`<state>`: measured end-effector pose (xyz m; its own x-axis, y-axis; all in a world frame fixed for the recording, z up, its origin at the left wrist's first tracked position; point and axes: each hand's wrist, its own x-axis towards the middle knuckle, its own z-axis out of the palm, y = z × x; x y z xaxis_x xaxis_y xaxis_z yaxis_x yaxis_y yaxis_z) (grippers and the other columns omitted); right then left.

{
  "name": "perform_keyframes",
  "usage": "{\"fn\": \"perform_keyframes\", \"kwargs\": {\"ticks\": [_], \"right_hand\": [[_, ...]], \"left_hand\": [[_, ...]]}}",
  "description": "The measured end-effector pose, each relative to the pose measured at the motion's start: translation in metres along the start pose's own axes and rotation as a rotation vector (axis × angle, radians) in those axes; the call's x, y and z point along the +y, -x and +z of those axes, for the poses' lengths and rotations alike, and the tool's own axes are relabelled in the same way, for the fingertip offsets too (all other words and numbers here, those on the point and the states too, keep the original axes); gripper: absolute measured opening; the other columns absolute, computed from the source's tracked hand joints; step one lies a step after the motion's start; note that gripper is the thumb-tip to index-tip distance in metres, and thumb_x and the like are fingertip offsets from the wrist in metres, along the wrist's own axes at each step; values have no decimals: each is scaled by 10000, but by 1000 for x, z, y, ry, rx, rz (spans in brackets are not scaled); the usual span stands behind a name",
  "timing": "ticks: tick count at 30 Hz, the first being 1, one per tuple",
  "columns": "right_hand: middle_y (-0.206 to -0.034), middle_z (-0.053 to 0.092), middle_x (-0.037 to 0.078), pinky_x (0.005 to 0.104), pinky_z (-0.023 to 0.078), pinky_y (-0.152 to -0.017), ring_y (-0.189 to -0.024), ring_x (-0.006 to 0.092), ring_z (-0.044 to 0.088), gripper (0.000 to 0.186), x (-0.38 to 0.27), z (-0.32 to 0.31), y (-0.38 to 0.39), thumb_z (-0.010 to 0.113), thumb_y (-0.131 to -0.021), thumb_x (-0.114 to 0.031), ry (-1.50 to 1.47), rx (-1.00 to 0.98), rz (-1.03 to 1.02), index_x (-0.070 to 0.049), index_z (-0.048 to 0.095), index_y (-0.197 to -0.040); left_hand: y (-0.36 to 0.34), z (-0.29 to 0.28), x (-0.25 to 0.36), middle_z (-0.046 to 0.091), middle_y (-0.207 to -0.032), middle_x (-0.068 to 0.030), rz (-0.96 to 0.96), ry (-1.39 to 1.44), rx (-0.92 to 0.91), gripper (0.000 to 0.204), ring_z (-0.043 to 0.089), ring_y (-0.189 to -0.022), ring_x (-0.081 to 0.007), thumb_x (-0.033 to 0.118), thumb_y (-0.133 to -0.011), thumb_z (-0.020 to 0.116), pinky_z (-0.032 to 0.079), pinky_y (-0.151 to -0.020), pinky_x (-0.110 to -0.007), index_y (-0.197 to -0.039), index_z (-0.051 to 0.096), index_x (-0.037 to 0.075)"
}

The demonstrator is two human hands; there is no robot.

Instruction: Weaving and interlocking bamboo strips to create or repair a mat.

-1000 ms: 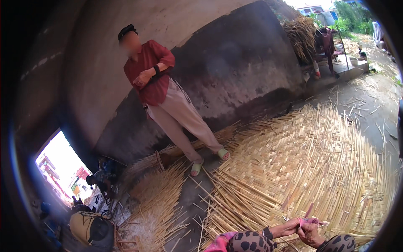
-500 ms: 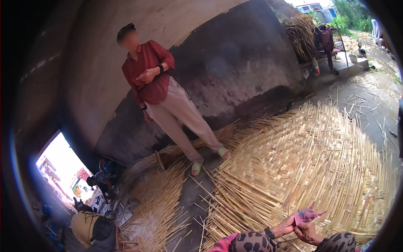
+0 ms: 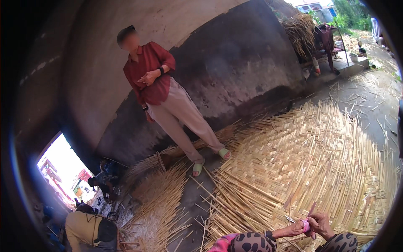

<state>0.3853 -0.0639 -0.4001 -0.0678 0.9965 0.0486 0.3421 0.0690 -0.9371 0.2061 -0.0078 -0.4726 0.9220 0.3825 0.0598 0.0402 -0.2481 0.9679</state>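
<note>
At the lower right, my left hand [image 3: 294, 229] has its fingers closed on a pink strip of cloth or similar material [image 3: 306, 225] that wraps about them. My right hand [image 3: 322, 225] is beside it, fingers bent and pinched on the same strip. Both hands are over a large woven mat of pale split cane or reed [image 3: 310, 155], with long loose strip ends along its left side. My forearms in leopard-print sleeves come in from the lower edge.
A person in a red shirt [image 3: 147, 96] stands left of the mat. Loose strips [image 3: 159, 197] lie farther left, near a beige-and-dark bulky shape [image 3: 86, 231] I cannot make out. A bright doorway [image 3: 63, 164] is at left; a straw bundle [image 3: 300, 33] is at back right.
My right hand has risen and shifted right around the pink strip. The standing person has lowered one arm to the side. The beige-and-dark shape at lower left has shifted.
</note>
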Motion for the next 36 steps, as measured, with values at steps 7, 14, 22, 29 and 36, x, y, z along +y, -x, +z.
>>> {"fn": "perform_keyframes", "kwargs": {"ticks": [7, 14, 22, 29, 36], "right_hand": [[-783, 661, 103, 320, 495, -658, -742, 181, 630, 232, 43, 27, -7, 642, -800, -228, -182, -191, 2, -11, 671, -876], [-730, 575, 150, 391, 463, -611, -689, 328, 578, 168, 42, 18, 7, 577, -784, -176, 237, 2, -274, -14, 608, -754], [-797, 518, 155, 429, 441, -619, -707, 366, 536, 140, 12, 15, 3, 587, -772, -81, 288, -17, -305, -8, 504, -858], [-753, 565, 126, 359, 454, -644, -700, 273, 578, 111, 5, 16, 10, 596, -813, -113, 131, -50, -255, -17, 557, -853], [-667, 540, 172, 437, 443, -574, -667, 355, 563, 299, 22, 53, 1, 632, -805, -284, 145, -97, -383, -13, 521, -741]], "left_hand": [[12, 6, 91, 587, -923, -93, -170, 335, 136, 178, 573, -868, -196, 146, -906, 485, 453, -786, -322, -1008, 577, 32], [4, 17, 45, 560, -917, -87, -22, -349, -113, 163, 536, -852, -176, 124, -900, 481, 444, -773, -319, -997, 560, 19], [5, -7, 43, 547, -947, -91, -134, 13, -90, 205, 514, -891, -184, 152, -898, 463, 428, -799, -324, -1029, 547, 19], [-12, 9, 62, 564, -999, -94, 60, 522, 46, 185, 533, -953, -172, 12, -819, 497, 432, -825, -282, -981, 585, -8], [33, -16, 24, 593, -1021, -223, -192, -313, 32, 325, 582, -938, -357, 9, -778, 474, 464, -804, -396, -1094, 549, -1]]}}
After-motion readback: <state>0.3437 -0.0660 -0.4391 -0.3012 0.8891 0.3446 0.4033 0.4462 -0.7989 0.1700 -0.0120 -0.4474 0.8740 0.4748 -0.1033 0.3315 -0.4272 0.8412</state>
